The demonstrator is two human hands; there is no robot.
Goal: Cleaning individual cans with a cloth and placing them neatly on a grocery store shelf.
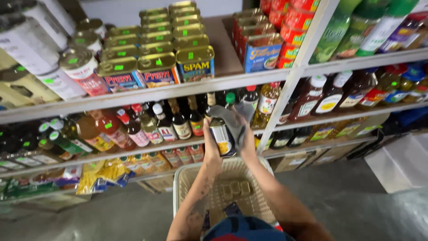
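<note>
Left hand (211, 142) fingers grasping can (222, 136); right hand (246, 139) fingers pressing grey cloth (232, 119) against it.

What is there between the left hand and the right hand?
In the head view, a tin can stands upright between the left hand and right hand, with a grey cloth draped over it, above the basket.

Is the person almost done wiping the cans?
Hard to tell. The left hand holds a can while the right hand presses a grey cloth on it. A few small tins lie in the basket. Shelves hold many more cans and bottles.
</note>
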